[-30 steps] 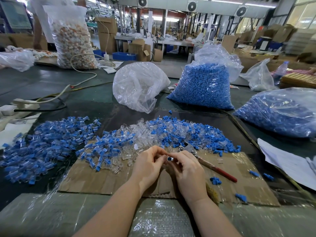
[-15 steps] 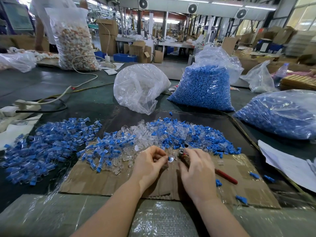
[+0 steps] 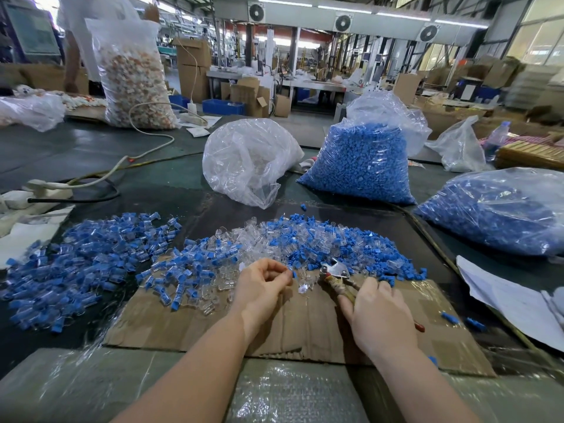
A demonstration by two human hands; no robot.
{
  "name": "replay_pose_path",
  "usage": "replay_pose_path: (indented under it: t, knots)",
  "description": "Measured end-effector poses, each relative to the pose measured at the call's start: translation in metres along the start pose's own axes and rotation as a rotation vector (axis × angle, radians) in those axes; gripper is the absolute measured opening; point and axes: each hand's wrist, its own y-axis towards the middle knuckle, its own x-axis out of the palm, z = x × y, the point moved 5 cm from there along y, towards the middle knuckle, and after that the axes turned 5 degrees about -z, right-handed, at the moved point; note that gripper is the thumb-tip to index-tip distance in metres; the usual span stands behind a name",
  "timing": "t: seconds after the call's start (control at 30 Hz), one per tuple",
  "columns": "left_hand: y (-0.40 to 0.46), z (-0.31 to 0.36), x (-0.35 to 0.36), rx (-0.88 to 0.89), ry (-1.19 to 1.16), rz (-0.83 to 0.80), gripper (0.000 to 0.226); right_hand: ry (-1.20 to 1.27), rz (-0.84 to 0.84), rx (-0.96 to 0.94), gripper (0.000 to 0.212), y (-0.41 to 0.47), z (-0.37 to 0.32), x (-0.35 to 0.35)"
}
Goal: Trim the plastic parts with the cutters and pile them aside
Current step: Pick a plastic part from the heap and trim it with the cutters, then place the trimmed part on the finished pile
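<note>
The room is a big factory hall with ceiling fans, stacked cardboard boxes and long work tables; no writing or brand can be read anywhere. The dark worktable carries two full bags of blue parts, one almost empty clear bag, a tall bag of pale pieces and white cables. A flat cardboard sheet lies in front of the person. On the left lies a separate pile of blue-and-clear parts; a mixed heap spreads behind the hands. The right hand is clenched around the handles of the cutters, whose metal head points toward the heap. The left hand has curled fingers that pinch what seems a small plastic part with a blue end, just beside the cutter head, but it is blurred.
</note>
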Motion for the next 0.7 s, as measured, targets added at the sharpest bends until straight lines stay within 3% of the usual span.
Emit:
replay_pose_path:
  t: [0.1, 0.23, 0.3, 0.47, 0.7]
  knots:
    - [0.004, 0.0, -0.001, -0.05, -0.132, 0.022, 0.004, 0.118, -0.033, -0.099, 0.04, 0.001, -0.008, -0.015]
    - [0.009, 0.006, -0.001, -0.049, -0.155, 0.063, 0.002, 0.62, -0.333, -0.145, 0.044, -0.001, -0.023, -0.024]
    - [0.009, 0.008, -0.001, -0.056, -0.183, 0.068, 0.001, 0.758, -0.422, -0.164, 0.044, -0.004, -0.029, -0.028]
    - [0.007, 0.012, -0.006, -0.076, -0.179, 0.101, 0.002, 0.905, -0.638, -0.113, 0.024, -0.005, -0.03, -0.027]
    - [0.008, 0.01, -0.002, -0.125, -0.145, 0.133, 0.001, 0.843, -0.721, -0.083, 0.027, -0.005, -0.031, -0.023]
